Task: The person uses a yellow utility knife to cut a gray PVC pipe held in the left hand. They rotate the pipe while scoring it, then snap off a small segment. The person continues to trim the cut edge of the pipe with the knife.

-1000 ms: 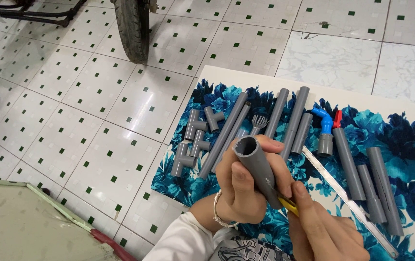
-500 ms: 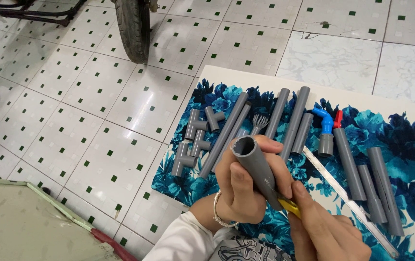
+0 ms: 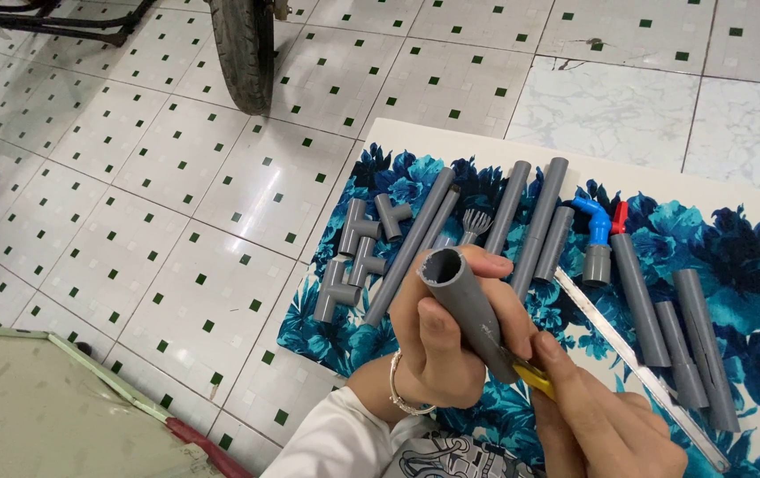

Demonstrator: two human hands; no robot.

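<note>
One short grey pipe (image 3: 467,310) is held up in front of the camera, its open end tilted toward the lens, above a blue flowered mat (image 3: 752,257). The left hand (image 3: 446,341) wraps around its middle, fingers curled and pressed against the barrel with the thumb on the near side. The right hand (image 3: 606,416) pinches a yellow tool (image 3: 532,377) against the pipe's lower end; it may be a small knife or scraper, but most of it is hidden by the fingers. The pipe looks like rigid plastic, so it should be light, stiff and rather smooth; a full grip round the middle, as the left hand has now, seems the surest hold, since the cut ends are thin-walled and could slip from a fingertip pinch. Behind the hands, on the mat, lie several long grey pipes (image 3: 535,226), a cluster of T-shaped fittings (image 3: 355,257) to the left, a blue tap (image 3: 596,221) set in a grey socket, shorter pipes (image 3: 690,336) to the right, and a long saw blade or ruler (image 3: 637,367) lying aslant. A tyre (image 3: 245,49) stands on the tiled floor (image 3: 132,221) at the top. Compared with the earlier frames, almost nothing has changed: the pipe, both hands and the parts on the mat sit in practically the same places.
</note>
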